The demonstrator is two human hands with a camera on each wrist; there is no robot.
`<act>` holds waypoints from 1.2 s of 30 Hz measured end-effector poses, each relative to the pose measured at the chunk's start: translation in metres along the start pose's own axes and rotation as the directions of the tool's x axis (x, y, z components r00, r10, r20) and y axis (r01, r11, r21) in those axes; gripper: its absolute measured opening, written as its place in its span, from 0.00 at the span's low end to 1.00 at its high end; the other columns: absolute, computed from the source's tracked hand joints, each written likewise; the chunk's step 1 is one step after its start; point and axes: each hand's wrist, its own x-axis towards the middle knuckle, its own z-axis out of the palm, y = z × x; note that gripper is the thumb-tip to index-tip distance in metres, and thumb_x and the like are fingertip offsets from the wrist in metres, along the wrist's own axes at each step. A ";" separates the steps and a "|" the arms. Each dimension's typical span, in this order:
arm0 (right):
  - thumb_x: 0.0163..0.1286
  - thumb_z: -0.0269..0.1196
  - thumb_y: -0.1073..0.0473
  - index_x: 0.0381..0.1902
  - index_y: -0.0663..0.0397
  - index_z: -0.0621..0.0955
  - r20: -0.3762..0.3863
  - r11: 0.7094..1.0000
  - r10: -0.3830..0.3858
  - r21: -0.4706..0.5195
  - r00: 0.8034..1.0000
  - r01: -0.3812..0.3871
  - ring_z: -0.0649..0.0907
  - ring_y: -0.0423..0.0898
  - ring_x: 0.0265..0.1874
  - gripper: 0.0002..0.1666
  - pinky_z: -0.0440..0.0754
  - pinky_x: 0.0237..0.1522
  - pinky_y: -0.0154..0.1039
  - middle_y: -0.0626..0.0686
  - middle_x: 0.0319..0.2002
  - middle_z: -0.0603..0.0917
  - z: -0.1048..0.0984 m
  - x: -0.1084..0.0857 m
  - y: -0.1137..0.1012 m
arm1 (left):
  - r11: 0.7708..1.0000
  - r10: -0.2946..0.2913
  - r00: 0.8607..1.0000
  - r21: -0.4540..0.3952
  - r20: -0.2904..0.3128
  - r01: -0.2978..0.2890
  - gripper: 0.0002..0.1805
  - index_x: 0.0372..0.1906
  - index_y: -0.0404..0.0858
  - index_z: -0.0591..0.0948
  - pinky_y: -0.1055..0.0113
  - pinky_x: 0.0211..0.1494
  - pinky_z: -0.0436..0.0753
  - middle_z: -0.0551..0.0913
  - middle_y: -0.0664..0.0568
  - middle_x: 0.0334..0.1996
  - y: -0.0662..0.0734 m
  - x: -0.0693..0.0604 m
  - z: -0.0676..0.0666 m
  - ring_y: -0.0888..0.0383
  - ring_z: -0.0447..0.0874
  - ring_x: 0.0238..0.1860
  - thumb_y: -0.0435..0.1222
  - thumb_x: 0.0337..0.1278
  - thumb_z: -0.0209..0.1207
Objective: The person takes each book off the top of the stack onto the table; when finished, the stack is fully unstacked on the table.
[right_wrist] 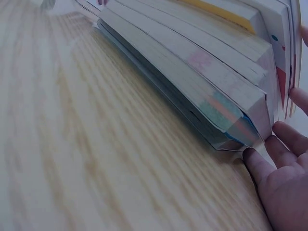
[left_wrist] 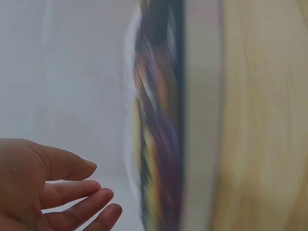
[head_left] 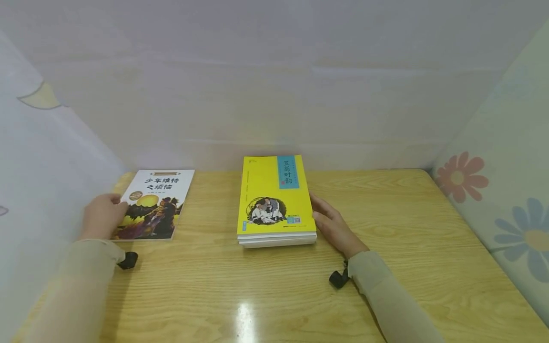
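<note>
left hand (head_left: 102,215): at the left edge of the 少年维特之烦恼 paperback (head_left: 160,205), overlapping it in the head view. fingers loosely bent, clear gap between thumb and fingers in the left wrist view, nothing pinched. can't tell if the fingertips touch the cover; book is blurred in that view.

paperback: on the left part of the wood-grain table (head_left: 206,290), front cover up, slightly angled. white top with black title, dark artwork below with a yellow disc and a robed figure.

right hand (head_left: 336,229): fingers extended and a bit apart, fingertips against the right side of the book stack (head_left: 279,241), low down near the table. not wrapped round anything.

stack: mid-table toward the back, well apart from the paperback. top one is the yellow 笠翁对韵 book (head_left: 263,181), cover up, blue title panel upper right, ink figures low on the cover. page edges of several books show in the right wrist view.

both arms in beige sleeves (head_left: 386,290), small black device (head_left: 339,279) at each wrist. pale backdrop (head_left: 274,95) behind; red flower (head_left: 461,177) and blue flower (head_left: 532,238) on the right panel.
</note>
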 end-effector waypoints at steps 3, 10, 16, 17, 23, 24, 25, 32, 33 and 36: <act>0.79 0.56 0.44 0.79 0.33 0.61 0.002 1.000 0.006 0.003 1.000 -0.006 0.54 0.42 0.78 0.35 0.53 0.78 0.51 0.39 0.78 0.58 0.000 0.000 0.000 | 0.996 0.079 0.997 -0.046 -0.017 -0.080 0.30 0.66 0.19 0.69 0.35 0.57 0.76 0.74 0.22 0.59 0.039 -0.008 0.010 0.27 0.74 0.58 0.41 0.75 0.46; 0.78 0.56 0.43 0.79 0.30 0.61 0.002 1.000 0.024 0.009 1.000 -0.024 0.55 0.40 0.78 0.35 0.53 0.78 0.50 0.37 0.78 0.59 0.000 -0.002 -0.002 | 0.925 0.276 0.955 -0.300 0.112 -0.232 0.27 0.70 0.32 0.73 0.41 0.57 0.81 0.78 0.33 0.62 0.133 -0.040 0.039 0.35 0.79 0.59 0.46 0.79 0.49; 0.79 0.55 0.45 0.79 0.33 0.60 0.010 1.000 0.007 0.029 1.000 -0.007 0.55 0.41 0.78 0.34 0.52 0.78 0.50 0.39 0.78 0.59 0.000 -0.002 -0.003 | 0.814 0.345 0.916 -0.550 0.203 -0.184 0.23 0.70 0.32 0.72 0.53 0.57 0.85 0.78 0.33 0.61 0.179 -0.051 0.070 0.39 0.82 0.56 0.37 0.79 0.50; 0.79 0.55 0.46 0.79 0.33 0.60 0.012 0.999 0.006 0.032 1.000 -0.006 0.55 0.42 0.78 0.34 0.52 0.78 0.50 0.39 0.78 0.58 0.000 -0.002 -0.003 | 0.802 0.341 0.916 -0.573 0.211 -0.166 0.22 0.70 0.31 0.72 0.55 0.56 0.85 0.78 0.32 0.61 0.184 -0.051 0.074 0.39 0.83 0.56 0.36 0.79 0.50; 0.79 0.55 0.45 0.79 0.33 0.61 0.024 0.999 0.004 0.041 1.000 -0.005 0.56 0.42 0.78 0.34 0.54 0.78 0.49 0.40 0.78 0.59 0.001 0.000 -0.002 | 0.759 0.281 0.928 -0.648 0.245 -0.059 0.25 0.69 0.29 0.72 0.56 0.57 0.85 0.79 0.34 0.58 0.202 -0.052 0.087 0.42 0.82 0.56 0.39 0.77 0.54; 0.79 0.55 0.45 0.79 0.33 0.61 0.027 0.999 0.002 0.044 1.000 -0.003 0.56 0.42 0.78 0.34 0.54 0.78 0.49 0.39 0.78 0.59 0.001 0.000 -0.001 | 0.758 0.273 0.929 -0.651 0.249 -0.049 0.25 0.69 0.29 0.72 0.56 0.57 0.85 0.79 0.35 0.57 0.203 -0.052 0.088 0.42 0.82 0.56 0.40 0.77 0.54; 0.80 0.55 0.46 0.79 0.34 0.60 0.032 0.999 -0.002 0.053 0.999 0.001 0.56 0.42 0.78 0.34 0.54 0.78 0.48 0.40 0.79 0.58 0.001 0.000 -0.001 | 0.758 0.269 0.930 -0.651 0.250 -0.044 0.25 0.68 0.30 0.73 0.56 0.57 0.85 0.79 0.36 0.57 0.204 -0.051 0.089 0.43 0.82 0.56 0.40 0.76 0.55; 0.80 0.54 0.47 0.80 0.36 0.60 0.030 0.998 -0.014 0.056 0.999 0.012 0.55 0.43 0.78 0.34 0.54 0.78 0.46 0.41 0.79 0.58 0.000 0.000 0.000 | 0.718 0.252 0.917 -0.695 0.310 0.037 0.25 0.69 0.30 0.73 0.57 0.58 0.84 0.78 0.38 0.59 0.205 -0.046 0.096 0.45 0.79 0.59 0.39 0.75 0.56; 0.81 0.53 0.48 0.80 0.37 0.59 0.033 0.998 -0.017 0.061 0.999 0.015 0.55 0.43 0.79 0.34 0.54 0.78 0.46 0.42 0.79 0.57 0.000 0.000 0.000 | 0.706 0.249 0.912 -0.706 0.324 0.058 0.26 0.70 0.30 0.72 0.58 0.59 0.84 0.77 0.38 0.61 0.205 -0.046 0.097 0.44 0.79 0.61 0.40 0.75 0.56; 0.81 0.53 0.48 0.81 0.39 0.59 0.039 0.997 -0.023 0.071 0.999 0.020 0.54 0.44 0.79 0.35 0.55 0.78 0.45 0.43 0.80 0.56 0.000 0.000 0.000 | 0.651 0.227 0.893 -0.743 0.388 0.158 0.27 0.71 0.31 0.70 0.59 0.63 0.81 0.74 0.39 0.66 0.203 -0.044 0.097 0.45 0.76 0.65 0.40 0.75 0.56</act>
